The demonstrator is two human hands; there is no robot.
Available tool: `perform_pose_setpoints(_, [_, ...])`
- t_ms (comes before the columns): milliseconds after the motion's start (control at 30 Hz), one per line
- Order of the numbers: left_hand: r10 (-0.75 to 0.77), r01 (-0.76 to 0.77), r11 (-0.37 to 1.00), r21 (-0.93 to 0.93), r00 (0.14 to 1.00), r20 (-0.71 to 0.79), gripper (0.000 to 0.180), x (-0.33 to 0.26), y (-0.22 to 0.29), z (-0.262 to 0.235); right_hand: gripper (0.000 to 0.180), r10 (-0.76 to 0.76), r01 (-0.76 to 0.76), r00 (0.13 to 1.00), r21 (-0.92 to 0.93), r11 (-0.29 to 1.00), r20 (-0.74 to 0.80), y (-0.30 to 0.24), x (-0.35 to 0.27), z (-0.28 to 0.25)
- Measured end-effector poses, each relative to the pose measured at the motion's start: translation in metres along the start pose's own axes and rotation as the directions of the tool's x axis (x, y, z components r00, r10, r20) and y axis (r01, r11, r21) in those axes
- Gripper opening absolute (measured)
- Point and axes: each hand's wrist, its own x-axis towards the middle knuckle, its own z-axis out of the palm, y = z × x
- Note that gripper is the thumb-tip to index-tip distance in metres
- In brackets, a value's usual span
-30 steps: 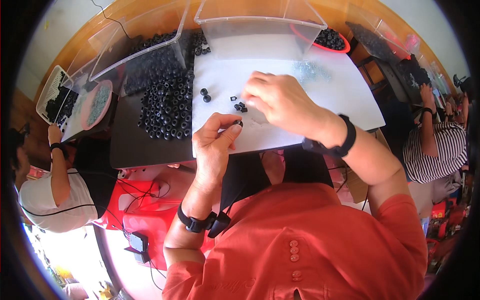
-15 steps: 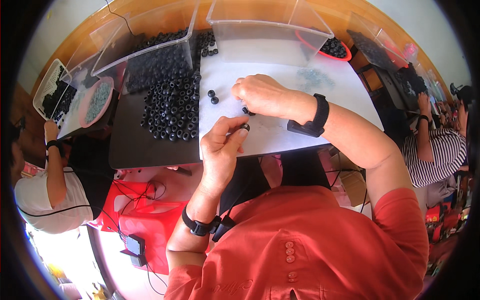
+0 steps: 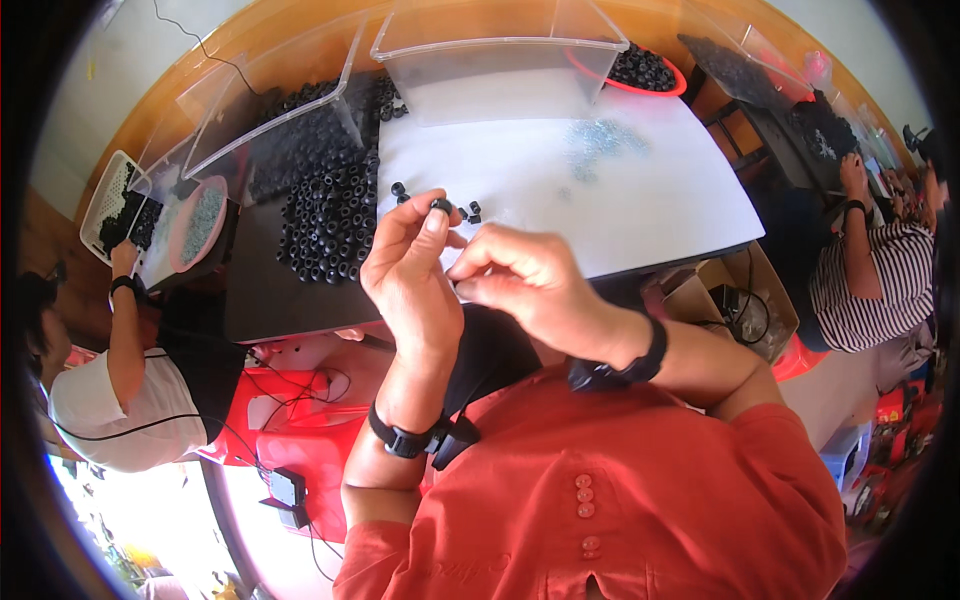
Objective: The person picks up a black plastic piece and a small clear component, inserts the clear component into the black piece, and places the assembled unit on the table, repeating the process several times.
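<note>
**Above the near edge of the bench, a small black ring held up for fitting**

Above the near edge of the white bench (image 3: 640, 200), the person's left hand (image 3: 410, 275) was raised with a small black ring (image 3: 441, 205) pinched between thumb and fingertips, so its grip was narrow and closed on that part. The right hand (image 3: 525, 285) sat just beside it, its fingers curled together close to the left thumb; whether it held a small piece of its own could not be told from the head view. Both wrists carried dark bands.

A few loose black rings (image 3: 470, 211) lay on the bench just behind the raised hand, and a large pile of black rings (image 3: 325, 215) spread along the left edge, partly on a dark sheet. A scatter of small pale metal pieces (image 3: 595, 140) lay toward the far middle of the bench, before a clear plastic bin (image 3: 500, 50). A red bowl of black parts (image 3: 640, 70) stood at the far right corner.

By the look of it, the step in hand was joining or checking one ring at a time, with the part lifted clear of the bench and both hands brought together. The next move would seem to call for a fine, steady meeting of the right fingertips with the ring, while the left pinch kept it from turning or slipping.

Other people worked at either side, apart from these hands.
</note>
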Motion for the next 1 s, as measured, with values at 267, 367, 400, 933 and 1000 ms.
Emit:
perform_pose_setpoints(267, [-0.144, 0.143, 0.99, -0.021, 0.988, -0.062, 0.017, -0.006, -0.019, 0.019, 0.008, -0.009, -0.012, 0.992, -0.173, 0.985, -0.122, 0.015, -0.019, 0.0])
perform_pose_setpoints(367, [-0.172, 0.171, 0.985, -0.016, 0.983, -0.07, 0.018, -0.012, -0.024, 0.026, 0.009, -0.059, 0.039, 0.993, -0.199, 0.979, -0.1, 0.015, -0.025, -0.006])
perform_pose_setpoints(400, [-0.194, 0.193, 0.981, -0.015, 0.978, -0.079, 0.019, -0.013, -0.024, 0.029, 0.009, -0.026, 0.013, 0.996, -0.153, 0.988, -0.088, 0.014, -0.027, -0.009])
perform_pose_setpoints(933, [-0.2, 0.199, 0.98, 0.025, 0.961, 0.188, 0.023, -0.015, -0.042, 0.009, 0.009, 0.012, -0.013, 0.972, -0.001, 1.0, -0.235, 0.013, -0.003, -0.062])
perform_pose_setpoints(1000, [-0.222, 0.216, 0.975, 0.054, 0.96, 0.169, 0.023, -0.014, -0.042, 0.009, 0.007, 0.042, -0.055, 0.971, -0.049, 0.997, -0.235, 0.016, 0.004, -0.062])
